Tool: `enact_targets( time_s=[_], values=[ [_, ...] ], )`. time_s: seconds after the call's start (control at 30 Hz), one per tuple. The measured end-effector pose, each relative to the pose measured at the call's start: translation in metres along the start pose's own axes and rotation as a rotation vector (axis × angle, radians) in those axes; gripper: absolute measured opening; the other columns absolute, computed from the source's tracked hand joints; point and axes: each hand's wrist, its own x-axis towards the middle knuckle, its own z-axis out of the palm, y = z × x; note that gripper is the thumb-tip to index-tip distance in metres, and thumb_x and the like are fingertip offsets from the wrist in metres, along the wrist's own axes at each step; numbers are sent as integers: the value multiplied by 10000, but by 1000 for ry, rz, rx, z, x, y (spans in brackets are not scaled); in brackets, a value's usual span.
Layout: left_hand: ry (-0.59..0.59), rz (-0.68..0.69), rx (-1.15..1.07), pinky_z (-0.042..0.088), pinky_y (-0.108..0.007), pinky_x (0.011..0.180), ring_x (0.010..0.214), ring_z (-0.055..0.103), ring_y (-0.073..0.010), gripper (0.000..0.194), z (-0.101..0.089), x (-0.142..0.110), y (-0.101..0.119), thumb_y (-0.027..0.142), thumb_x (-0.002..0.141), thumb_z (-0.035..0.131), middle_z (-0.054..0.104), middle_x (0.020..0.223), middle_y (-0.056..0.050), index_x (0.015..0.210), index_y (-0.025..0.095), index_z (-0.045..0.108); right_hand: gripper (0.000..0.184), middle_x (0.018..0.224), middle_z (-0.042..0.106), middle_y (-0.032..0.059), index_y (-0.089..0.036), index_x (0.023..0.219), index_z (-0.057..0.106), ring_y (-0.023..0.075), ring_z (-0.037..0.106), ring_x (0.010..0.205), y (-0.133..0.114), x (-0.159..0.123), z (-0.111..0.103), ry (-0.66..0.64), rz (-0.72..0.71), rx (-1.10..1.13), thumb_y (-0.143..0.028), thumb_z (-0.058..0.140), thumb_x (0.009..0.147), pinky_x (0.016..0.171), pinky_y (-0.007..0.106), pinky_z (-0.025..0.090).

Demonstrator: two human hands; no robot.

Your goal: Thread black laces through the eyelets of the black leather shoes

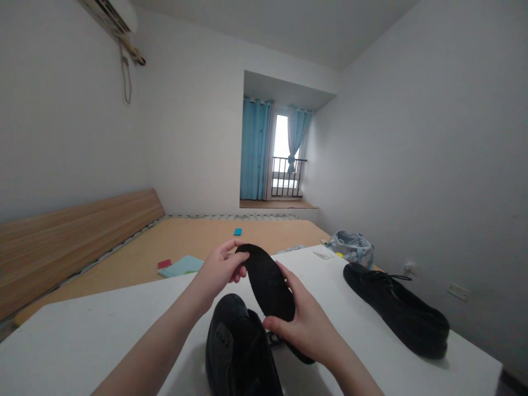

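A black insole (269, 280) is held up above the white table, tilted, by both hands. My left hand (223, 265) pinches its upper end between thumb and fingers. Lower down, my right hand (303, 316) grips the other end, thumb on the near face and fingers round the far edge. Just below sits a black shoe (239, 346), its toe pointing away from me and its near part cut off by the frame. Another dark piece (303, 355) shows under my right hand; I cannot tell what it is. To the right lies a black lace-up shoe (396, 311).
The white table (103, 324) spans the foreground. Beyond it is a wooden bed base (198, 234) carrying a light blue cloth-like item (181, 267), a red item (164, 264) and a small blue item (238, 232). A pale patterned bag (350, 247) stands by the right wall.
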Motion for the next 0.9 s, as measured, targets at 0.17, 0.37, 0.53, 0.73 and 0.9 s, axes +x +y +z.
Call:
enact_targets(
  time_s=[0.17,0.37,0.53,0.73,0.9],
  values=[
    [9,18,-13,261,-167,392,377,428,-70,265,1,-1,2,339,698,590,513,445,54,883,154,549,364,1067,619,56,-231,1162,516,201,588,874,2,1,6,96,34,-38,-257,564,802,741,343,475],
    [-69,-17,-91,262,-155,407,410,444,-53,283,5,-3,5,333,726,576,599,538,15,932,148,518,725,1256,522,59,-242,1300,370,234,476,1151,-1,-1,8,144,-52,-88,-272,725,668,957,363,396],
    [-94,-58,-207,317,-155,454,462,468,-53,264,7,-6,4,312,730,597,590,589,28,928,164,502,489,1155,583,79,-207,1202,471,242,523,1071,0,0,9,231,-24,-120,-279,642,750,902,362,411],
    [-83,-46,-145,311,-185,467,484,460,-77,294,1,0,-1,443,780,529,516,583,53,912,187,466,180,802,661,24,-190,855,612,191,596,752,-4,3,0,118,105,37,-355,547,827,653,273,424],
    [-186,-1,697,400,-279,592,667,549,-175,520,-7,-14,8,674,719,474,590,735,-4,918,195,511,340,599,506,-25,-175,674,496,130,469,559,1,6,-14,71,269,319,-489,557,789,504,235,340]
  ],
)
